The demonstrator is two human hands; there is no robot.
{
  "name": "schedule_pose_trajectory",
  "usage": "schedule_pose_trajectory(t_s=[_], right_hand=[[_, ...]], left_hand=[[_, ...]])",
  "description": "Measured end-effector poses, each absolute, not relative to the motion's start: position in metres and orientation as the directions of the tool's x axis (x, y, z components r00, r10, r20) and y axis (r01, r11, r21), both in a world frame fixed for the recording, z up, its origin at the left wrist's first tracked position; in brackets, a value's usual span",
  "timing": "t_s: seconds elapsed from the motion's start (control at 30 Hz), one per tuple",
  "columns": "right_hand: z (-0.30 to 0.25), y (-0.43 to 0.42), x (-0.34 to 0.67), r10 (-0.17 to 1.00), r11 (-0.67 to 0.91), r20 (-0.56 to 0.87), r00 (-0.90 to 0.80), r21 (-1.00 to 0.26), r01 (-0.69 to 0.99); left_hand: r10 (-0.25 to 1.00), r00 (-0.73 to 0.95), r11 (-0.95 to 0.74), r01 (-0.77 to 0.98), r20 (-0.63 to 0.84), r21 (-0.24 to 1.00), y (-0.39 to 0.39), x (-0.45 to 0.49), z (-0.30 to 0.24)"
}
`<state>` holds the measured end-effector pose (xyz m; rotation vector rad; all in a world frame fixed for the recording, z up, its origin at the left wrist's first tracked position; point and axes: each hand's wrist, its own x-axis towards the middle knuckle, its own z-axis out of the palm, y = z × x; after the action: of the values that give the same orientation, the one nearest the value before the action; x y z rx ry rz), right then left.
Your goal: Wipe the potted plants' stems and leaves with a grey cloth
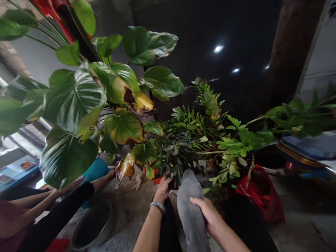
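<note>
My left hand [162, 190], with a silver bracelet on the wrist, reaches under the dark green leaves of a bushy plant [183, 147]; its fingers are hidden in the foliage near a red pot [156, 178]. My right hand [207, 210] rests with curled fingers on a grey cloth [190, 203] draped over my knee.
A tall plant with big glossy leaves [76, 101], some yellowing, stands at left. Another person's arms [65, 190] reach toward it from the left. An empty grey pot [93, 227] sits on the floor. A red bag [259, 196] stands at right.
</note>
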<state>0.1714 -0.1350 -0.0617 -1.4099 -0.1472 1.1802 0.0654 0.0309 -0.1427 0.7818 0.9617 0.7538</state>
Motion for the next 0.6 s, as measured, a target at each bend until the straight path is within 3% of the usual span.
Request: schedule_pose_trajectory(t_s=[0.1,0.3,0.37,0.47,0.53,0.6], right_hand=[[-0.052,-0.159,0.176,0.718,-0.25,-0.498,0.486,-0.836,-0.488],[-0.004,-0.121,0.229,0.702,0.099,-0.358,0.615,-0.807,-0.582],[-0.01,-0.107,0.224,0.72,0.055,-0.428,0.547,-0.75,-0.659],[-0.035,-0.112,0.193,0.721,-0.161,-0.581,0.376,-0.67,-0.725],[-0.044,-0.129,0.171,0.742,-0.27,-0.586,0.326,-0.707,-0.654],[-0.04,-0.147,0.156,0.824,-0.294,-0.479,0.303,-0.818,-0.495]], left_hand=[[0.812,0.382,0.537,-0.189,-0.442,0.822,0.031,0.065,-0.141],[0.82,0.38,0.517,-0.17,-0.428,0.839,0.027,0.067,-0.141],[0.822,0.374,0.513,-0.157,-0.43,0.844,0.026,0.068,-0.142],[0.811,0.405,0.507,-0.125,-0.423,0.853,0.028,0.067,-0.145],[0.801,0.428,0.503,-0.103,-0.419,0.858,0.03,0.064,-0.148],[0.816,0.418,0.47,-0.081,-0.399,0.879,0.033,0.059,-0.151]])
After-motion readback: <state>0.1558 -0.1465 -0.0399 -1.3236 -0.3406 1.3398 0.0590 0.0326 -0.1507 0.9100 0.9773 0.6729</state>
